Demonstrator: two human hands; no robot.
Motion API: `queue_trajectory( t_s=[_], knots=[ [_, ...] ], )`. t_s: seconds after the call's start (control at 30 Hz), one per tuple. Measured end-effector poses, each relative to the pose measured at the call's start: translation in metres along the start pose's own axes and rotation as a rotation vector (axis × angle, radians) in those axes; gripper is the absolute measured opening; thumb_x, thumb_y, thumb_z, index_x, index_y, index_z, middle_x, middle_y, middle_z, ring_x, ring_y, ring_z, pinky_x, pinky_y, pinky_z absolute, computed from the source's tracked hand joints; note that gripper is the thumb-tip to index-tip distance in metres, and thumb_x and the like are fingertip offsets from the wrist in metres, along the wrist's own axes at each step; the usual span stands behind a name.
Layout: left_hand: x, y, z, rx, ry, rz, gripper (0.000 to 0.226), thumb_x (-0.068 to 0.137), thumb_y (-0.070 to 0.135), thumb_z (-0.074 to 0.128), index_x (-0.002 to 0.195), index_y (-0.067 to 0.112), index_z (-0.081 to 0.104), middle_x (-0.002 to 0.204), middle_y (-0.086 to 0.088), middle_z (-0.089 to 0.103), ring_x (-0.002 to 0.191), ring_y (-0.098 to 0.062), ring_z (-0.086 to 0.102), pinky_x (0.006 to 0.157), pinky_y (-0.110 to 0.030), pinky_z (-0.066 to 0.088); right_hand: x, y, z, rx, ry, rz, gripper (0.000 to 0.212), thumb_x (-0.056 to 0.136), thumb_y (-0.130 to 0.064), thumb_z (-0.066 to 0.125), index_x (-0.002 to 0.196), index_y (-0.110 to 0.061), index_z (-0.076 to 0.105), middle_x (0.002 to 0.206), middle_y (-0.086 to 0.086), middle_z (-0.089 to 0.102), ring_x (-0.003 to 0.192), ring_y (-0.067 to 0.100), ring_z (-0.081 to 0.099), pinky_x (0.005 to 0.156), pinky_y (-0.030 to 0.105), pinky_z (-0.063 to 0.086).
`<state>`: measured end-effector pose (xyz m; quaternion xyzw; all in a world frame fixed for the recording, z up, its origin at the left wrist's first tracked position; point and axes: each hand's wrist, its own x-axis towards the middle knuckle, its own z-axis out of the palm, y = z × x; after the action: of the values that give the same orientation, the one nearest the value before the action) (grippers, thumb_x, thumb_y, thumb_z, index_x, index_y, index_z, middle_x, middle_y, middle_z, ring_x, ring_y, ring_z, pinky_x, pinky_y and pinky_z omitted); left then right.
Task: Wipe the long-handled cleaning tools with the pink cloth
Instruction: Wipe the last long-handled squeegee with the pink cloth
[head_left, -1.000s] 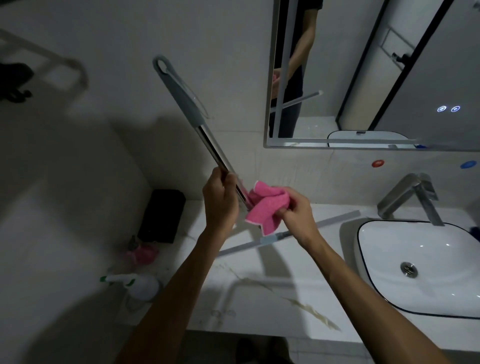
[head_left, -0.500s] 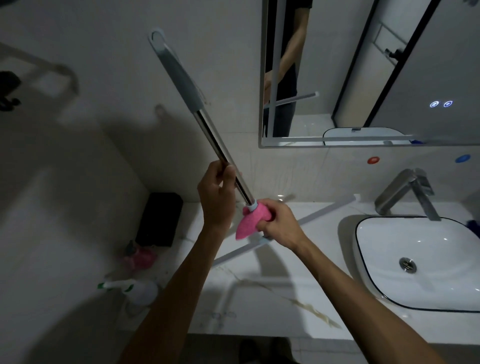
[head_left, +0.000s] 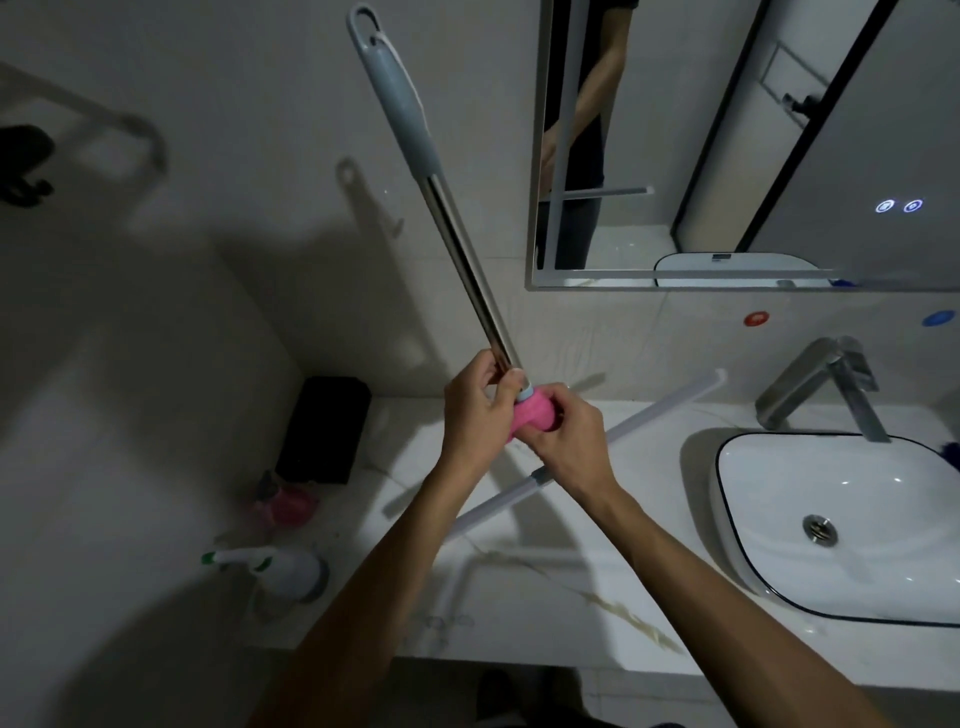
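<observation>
Your left hand (head_left: 475, 410) grips the mop handle (head_left: 447, 218) — your right hand (head_left: 563, 441) clutches the pink cloth (head_left: 532, 413) around it, left of the sink (head_left: 779, 525).

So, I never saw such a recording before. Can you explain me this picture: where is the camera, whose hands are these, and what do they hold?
No machine here: a person wears one camera on the head, looking forward and down, so you see their own two arms. The left hand grips a long metal pole with a grey handle at its top end, tilted up toward the wall. The right hand holds a pink cloth wrapped round the pole's lower end, wiping it. Below is a white counter. On it lie a second long white tool, a spray bottle, a black box and a small pink thing, too dark to name. At right are a sink and tap; above hangs a mirror.
</observation>
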<state>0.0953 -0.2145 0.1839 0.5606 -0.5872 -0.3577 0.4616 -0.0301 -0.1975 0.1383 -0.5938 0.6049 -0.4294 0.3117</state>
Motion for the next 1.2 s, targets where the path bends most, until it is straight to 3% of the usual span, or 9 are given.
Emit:
queue_trajectory(
  t_s=[0.17, 0.3, 0.4, 0.5, 0.63, 0.8, 0.93, 1.1, 1.2],
  knots=[
    [0.001, -0.002, -0.003, -0.034, 0.007, -0.036, 0.006, 0.089, 0.021, 0.061, 0.092, 0.015, 0.060, 0.092, -0.004, 0.070, 0.087, -0.016, 0.069, 0.074, -0.033, 0.056, 0.001, 0.003, -0.008, 0.058, -0.097, -0.145, 0.035, 0.082, 0.005, 0.066, 0.110, -0.016, 0.074, 0.066, -0.004, 0.061, 0.055, 0.009, 0.051, 0.055, 0.021, 0.043],
    [0.001, -0.007, -0.012, -0.001, 0.047, -0.060, 0.020, 0.082, 0.029, 0.054, 0.092, 0.014, 0.062, 0.088, -0.002, 0.070, 0.084, -0.020, 0.069, 0.072, -0.046, 0.059, 0.007, 0.003, -0.022, 0.121, -0.285, -0.122, 0.059, 0.081, 0.015, 0.049, 0.127, -0.017, 0.069, 0.075, 0.021, 0.067, 0.061, 0.037, 0.062, 0.055, 0.044, 0.058],
    [0.000, -0.002, -0.015, 0.003, 0.060, -0.031, 0.008, 0.089, 0.017, 0.057, 0.091, 0.014, 0.064, 0.086, 0.001, 0.069, 0.081, -0.015, 0.067, 0.069, -0.035, 0.056, 0.008, -0.006, -0.016, 0.158, -0.270, -0.095, 0.051, 0.084, 0.010, 0.060, 0.128, -0.014, 0.068, 0.078, 0.020, 0.066, 0.056, 0.023, 0.058, 0.051, 0.033, 0.054],
    [0.001, 0.005, -0.013, 0.009, 0.070, 0.012, 0.014, 0.087, 0.018, 0.065, 0.080, 0.026, 0.056, 0.077, 0.004, 0.065, 0.073, -0.012, 0.065, 0.062, -0.028, 0.052, 0.008, -0.014, -0.006, 0.211, -0.164, -0.096, 0.047, 0.079, 0.005, 0.071, 0.121, -0.014, 0.070, 0.088, 0.003, 0.072, 0.072, 0.012, 0.063, 0.067, 0.025, 0.052],
    [-0.003, 0.005, -0.007, 0.014, 0.052, 0.065, 0.016, 0.088, 0.019, 0.068, 0.082, 0.022, 0.053, 0.078, 0.007, 0.063, 0.074, -0.008, 0.065, 0.060, -0.030, 0.055, 0.005, -0.016, -0.001, 0.261, -0.077, -0.084, 0.043, 0.077, 0.007, 0.071, 0.114, -0.016, 0.072, 0.093, 0.007, 0.074, 0.086, 0.029, 0.069, 0.077, 0.041, 0.057],
    [-0.006, 0.004, -0.007, 0.017, 0.094, 0.063, 0.016, 0.089, 0.021, 0.070, 0.086, 0.017, 0.055, 0.081, 0.005, 0.064, 0.074, -0.008, 0.063, 0.060, -0.022, 0.052, 0.003, -0.013, 0.000, 0.152, -0.053, -0.124, 0.044, 0.077, 0.006, 0.066, 0.117, -0.014, 0.070, 0.091, 0.007, 0.073, 0.083, 0.025, 0.068, 0.074, 0.044, 0.056],
    [-0.005, 0.002, -0.005, 0.028, 0.117, 0.023, 0.019, 0.088, 0.026, 0.073, 0.086, 0.020, 0.055, 0.081, 0.009, 0.064, 0.075, -0.007, 0.064, 0.059, -0.014, 0.048, -0.001, -0.015, -0.001, 0.097, -0.071, -0.071, 0.061, 0.080, 0.007, 0.064, 0.138, -0.012, 0.055, 0.111, -0.003, 0.067, 0.093, 0.010, 0.064, 0.081, 0.020, 0.056],
    [-0.004, -0.003, 0.000, -0.013, 0.113, -0.028, 0.019, 0.087, 0.025, 0.073, 0.086, 0.013, 0.059, 0.077, 0.002, 0.067, 0.071, -0.012, 0.065, 0.063, -0.024, 0.052, -0.005, -0.016, -0.003, 0.042, -0.114, -0.032, 0.028, 0.077, 0.007, 0.057, 0.095, -0.013, 0.066, 0.071, -0.002, 0.063, 0.061, 0.004, 0.053, 0.058, 0.019, 0.041],
    [-0.004, -0.004, 0.001, -0.050, -0.051, -0.053, 0.007, 0.092, 0.017, 0.069, 0.096, 0.020, 0.064, 0.087, 0.007, 0.069, 0.076, 0.004, 0.063, 0.074, -0.024, 0.055, -0.006, -0.017, -0.009, 0.095, -0.168, -0.032, 0.027, 0.078, 0.009, 0.052, 0.090, -0.007, 0.071, 0.062, 0.003, 0.063, 0.053, 0.007, 0.052, 0.052, 0.021, 0.041]
  ],
)
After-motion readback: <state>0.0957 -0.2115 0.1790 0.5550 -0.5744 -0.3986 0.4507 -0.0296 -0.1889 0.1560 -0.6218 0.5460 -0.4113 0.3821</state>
